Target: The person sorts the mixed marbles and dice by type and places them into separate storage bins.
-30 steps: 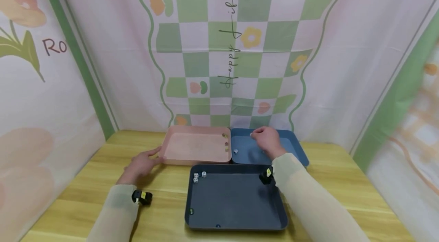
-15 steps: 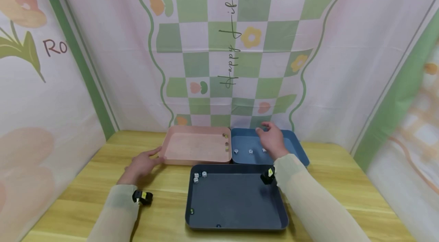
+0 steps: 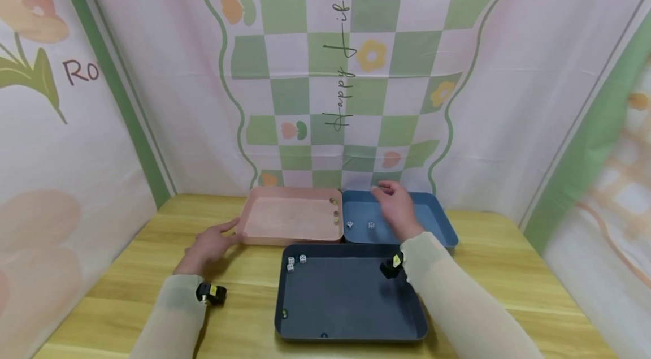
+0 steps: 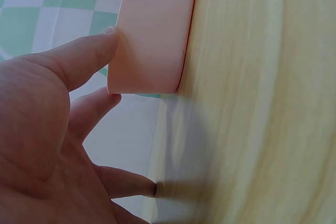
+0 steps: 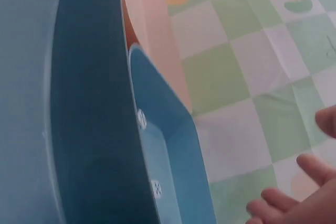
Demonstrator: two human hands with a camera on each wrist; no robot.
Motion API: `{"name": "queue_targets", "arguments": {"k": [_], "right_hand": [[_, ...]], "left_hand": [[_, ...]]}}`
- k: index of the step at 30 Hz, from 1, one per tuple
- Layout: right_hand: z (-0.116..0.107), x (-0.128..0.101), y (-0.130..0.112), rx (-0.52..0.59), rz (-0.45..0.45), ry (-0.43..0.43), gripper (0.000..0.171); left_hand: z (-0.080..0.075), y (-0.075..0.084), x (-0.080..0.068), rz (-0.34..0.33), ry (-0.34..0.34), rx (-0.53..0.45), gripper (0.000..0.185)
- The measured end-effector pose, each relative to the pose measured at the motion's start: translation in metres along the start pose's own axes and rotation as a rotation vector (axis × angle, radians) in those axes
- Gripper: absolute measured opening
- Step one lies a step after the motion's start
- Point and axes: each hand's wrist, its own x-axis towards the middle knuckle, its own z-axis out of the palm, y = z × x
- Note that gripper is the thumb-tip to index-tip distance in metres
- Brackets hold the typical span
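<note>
Left hand: the left hand (image 3: 209, 243) lies flat on the wooden table (image 3: 127, 285), fingers straight, a fingertip (image 4: 107, 35) touching the left end of the shallow pink plastic tray (image 3: 290, 217).
Pink tray: small dice (image 3: 334, 213) along its right wall.
Blue tray: two white dice (image 3: 360, 225) inside the light blue plastic tray (image 3: 437, 217).
Right hand: the right hand (image 3: 395, 207) hovers above it, fingers loose, gripping nothing.
Front: the large dark navy tray (image 3: 351, 297) holds two white dice (image 3: 296, 261) in its far left corner.

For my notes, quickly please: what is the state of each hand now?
Left hand: open, fingers touching the pink tray.
Right hand: open, holding nothing, above the blue tray.
</note>
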Motion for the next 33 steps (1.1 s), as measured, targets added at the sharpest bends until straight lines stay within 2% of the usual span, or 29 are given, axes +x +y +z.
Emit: {"name": "queue_targets", "arguments": {"k": [5,7,9,11,15,17,19,26,33], "right_hand": [[0.011,-0.012,-0.008,0.095,-0.085,-0.103,0.052],[0.016,-0.015,-0.01,0.121,-0.147,-0.17,0.052],[0.021,-0.02,-0.013,0.094,-0.223,-0.263,0.056],[0.027,-0.026,-0.015,0.012,-0.306,-0.405,0.058],[0.04,-0.042,-0.019,-0.265,-0.466,-0.725,0.057],[0.047,-0.051,-0.022,-0.398,-0.536,-0.841,0.052],[0.054,-0.059,-0.024,-0.477,-0.568,-0.931,0.047],[0.071,-0.081,-0.029,-0.616,-0.669,-1.082,0.04],[0.082,-0.095,-0.024,-0.753,-0.701,-1.187,0.036]], "left_hand": [[0.0,0.001,-0.001,-0.001,0.002,-0.005,0.07],[0.0,0.002,-0.001,-0.006,0.002,-0.007,0.069],[0.0,0.001,-0.001,-0.007,0.003,-0.003,0.07],[0.0,0.001,-0.001,-0.008,0.003,-0.002,0.07],[0.0,0.001,0.0,-0.007,0.004,0.005,0.07],[0.0,0.001,0.0,-0.012,0.003,0.004,0.07],[0.0,0.002,0.0,-0.016,0.004,0.006,0.07],[0.0,0.004,-0.002,-0.02,0.002,0.005,0.07],[0.0,0.003,-0.001,-0.023,0.004,0.005,0.069]]}}
